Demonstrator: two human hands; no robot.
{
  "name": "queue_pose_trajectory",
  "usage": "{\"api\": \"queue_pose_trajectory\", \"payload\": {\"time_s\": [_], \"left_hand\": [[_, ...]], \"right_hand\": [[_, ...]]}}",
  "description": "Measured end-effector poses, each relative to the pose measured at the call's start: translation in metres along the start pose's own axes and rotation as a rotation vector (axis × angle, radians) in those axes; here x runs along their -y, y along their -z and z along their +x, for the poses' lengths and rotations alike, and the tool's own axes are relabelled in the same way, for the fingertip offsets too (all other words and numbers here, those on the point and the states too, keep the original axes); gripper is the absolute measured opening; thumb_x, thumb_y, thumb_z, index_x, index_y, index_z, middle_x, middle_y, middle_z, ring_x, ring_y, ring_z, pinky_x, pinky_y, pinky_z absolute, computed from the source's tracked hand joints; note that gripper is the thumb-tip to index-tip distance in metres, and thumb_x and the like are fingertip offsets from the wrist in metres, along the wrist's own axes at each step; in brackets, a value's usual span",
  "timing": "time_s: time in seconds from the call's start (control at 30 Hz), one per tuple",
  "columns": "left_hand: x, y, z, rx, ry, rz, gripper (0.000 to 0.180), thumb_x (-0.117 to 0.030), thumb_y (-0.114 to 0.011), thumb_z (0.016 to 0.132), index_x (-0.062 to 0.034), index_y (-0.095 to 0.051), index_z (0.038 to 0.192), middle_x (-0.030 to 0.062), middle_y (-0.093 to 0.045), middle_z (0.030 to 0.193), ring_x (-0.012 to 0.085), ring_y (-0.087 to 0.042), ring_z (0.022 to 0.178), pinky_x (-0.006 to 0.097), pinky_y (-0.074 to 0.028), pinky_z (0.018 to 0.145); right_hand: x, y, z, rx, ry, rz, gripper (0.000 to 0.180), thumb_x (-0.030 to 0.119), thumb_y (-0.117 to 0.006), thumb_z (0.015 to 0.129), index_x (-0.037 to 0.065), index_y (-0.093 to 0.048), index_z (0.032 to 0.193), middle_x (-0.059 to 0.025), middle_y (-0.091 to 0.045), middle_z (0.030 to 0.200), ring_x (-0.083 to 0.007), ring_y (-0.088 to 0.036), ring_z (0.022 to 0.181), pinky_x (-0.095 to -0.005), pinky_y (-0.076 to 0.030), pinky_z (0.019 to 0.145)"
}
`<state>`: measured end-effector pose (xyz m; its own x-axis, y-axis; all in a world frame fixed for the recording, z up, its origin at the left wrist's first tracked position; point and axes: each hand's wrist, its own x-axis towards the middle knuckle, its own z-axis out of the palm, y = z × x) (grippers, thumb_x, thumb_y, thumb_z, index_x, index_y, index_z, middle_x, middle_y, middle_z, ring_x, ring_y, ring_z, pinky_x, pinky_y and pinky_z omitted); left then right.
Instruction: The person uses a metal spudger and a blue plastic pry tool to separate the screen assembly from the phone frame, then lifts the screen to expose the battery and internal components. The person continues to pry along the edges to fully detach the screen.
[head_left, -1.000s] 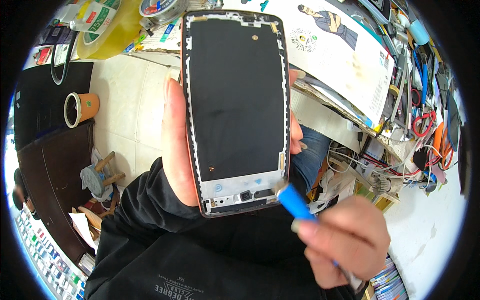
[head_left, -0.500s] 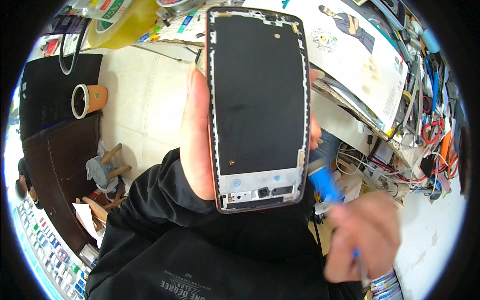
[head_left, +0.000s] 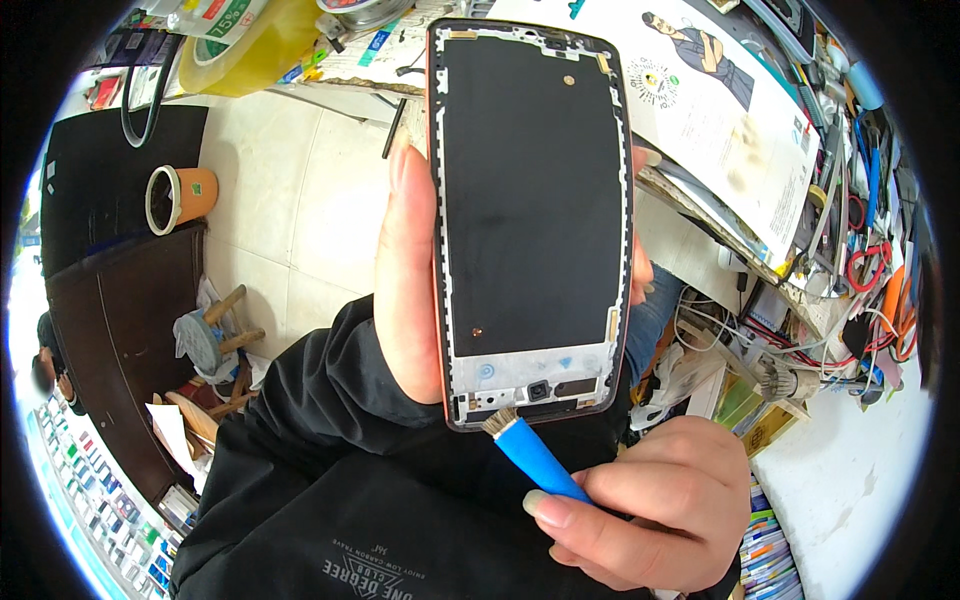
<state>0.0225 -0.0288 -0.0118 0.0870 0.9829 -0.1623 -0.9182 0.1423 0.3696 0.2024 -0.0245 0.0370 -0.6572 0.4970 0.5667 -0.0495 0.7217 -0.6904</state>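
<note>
A phone frame point(head_left: 535, 200) without its screen faces me, held upright over my lap. Its inside is mostly a black sheet, with a bare silver strip near the bottom and white glue remains along the edges. My left hand point(head_left: 408, 285) grips it from behind, thumb along the left side and fingertips showing at the right. In my right hand point(head_left: 660, 505) is a small brush point(head_left: 540, 460) with a blue handle, pinched between thumb and fingers. The brush's short bristles touch or nearly touch the frame's lower left edge.
A cluttered workbench point(head_left: 820, 290) runs along the right, with red-handled scissors point(head_left: 868, 268), tools and cables. Printed paper point(head_left: 740, 120) lies on it. Far left stand an orange bin point(head_left: 198, 195) and a wooden stool point(head_left: 225, 320). A yellow jug point(head_left: 255, 55) sits at the back.
My right hand has swung left with the brush, from beside the phone frame to its lower edge. The phone frame has shifted slightly right and down in my left hand.
</note>
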Motion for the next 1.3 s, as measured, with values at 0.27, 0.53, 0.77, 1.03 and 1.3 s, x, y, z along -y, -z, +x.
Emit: {"api": "queue_pose_trajectory", "payload": {"time_s": [0.27, 0.53, 0.77, 1.03, 1.3], "left_hand": [[-0.002, -0.001, 0.0, 0.049, 0.008, -0.132, 0.098, -0.076, -0.023, 0.101, 0.0047, -0.03, 0.156, 0.0246, -0.052, 0.141, 0.0345, -0.069, 0.101, 0.043, -0.06, 0.084], [0.0, -0.008, 0.0, 0.004, 0.111, -0.306, 0.111, -0.082, -0.023, 0.097, 0.0123, -0.028, 0.154, 0.0332, -0.061, 0.116, 0.0378, -0.07, 0.09, 0.044, -0.061, 0.076], [-0.001, 0.004, 0.001, 0.122, 0.122, -0.214, 0.091, -0.077, -0.025, 0.101, -0.0084, -0.031, 0.161, 0.0221, -0.048, 0.153, 0.0365, -0.07, 0.104, 0.045, -0.06, 0.085], [-0.005, -0.036, -0.005, 0.068, -0.007, -0.389, 0.084, -0.071, -0.03, 0.104, -0.0062, -0.035, 0.158, 0.0242, -0.057, 0.142, 0.0352, -0.071, 0.095, 0.045, -0.059, 0.079], [-0.008, -0.012, 0.008, 0.095, 0.093, -0.236, 0.089, -0.075, -0.03, 0.102, -0.0076, -0.032, 0.16, 0.0208, -0.056, 0.143, 0.0351, -0.07, 0.1, 0.046, -0.061, 0.079]], "right_hand": [[0.026, 0.038, 0.002, -0.058, -0.494, -0.333, 0.03, 0.02, -0.057, 0.1, 0.001, -0.064, 0.122, -0.0126, -0.062, 0.09, -0.0187, -0.053, 0.067, -0.0327, -0.042, 0.059], [0.029, 0.043, -0.011, -0.028, -0.355, -0.336, 0.036, 0.026, -0.049, 0.101, 0.001, -0.059, 0.125, -0.0144, -0.057, 0.091, -0.019, -0.05, 0.071, -0.0357, -0.038, 0.064], [0.028, 0.045, -0.017, -0.014, -0.363, -0.349, 0.037, 0.025, -0.047, 0.102, 0.0, -0.058, 0.126, -0.0155, -0.056, 0.091, -0.0181, -0.048, 0.07, -0.0353, -0.036, 0.065], [0.004, 0.054, -0.011, -0.17, -0.11, -0.119, 0.026, 0.01, -0.061, 0.098, -0.01, -0.065, 0.115, -0.0148, -0.065, 0.079, -0.0201, -0.056, 0.057, -0.0331, -0.042, 0.049], [0.001, 0.05, -0.027, -0.213, -0.056, -0.17, 0.034, 0.014, -0.051, 0.1, -0.013, -0.06, 0.119, -0.0191, -0.064, 0.078, -0.0237, -0.059, 0.056, -0.0337, -0.048, 0.051]]}}
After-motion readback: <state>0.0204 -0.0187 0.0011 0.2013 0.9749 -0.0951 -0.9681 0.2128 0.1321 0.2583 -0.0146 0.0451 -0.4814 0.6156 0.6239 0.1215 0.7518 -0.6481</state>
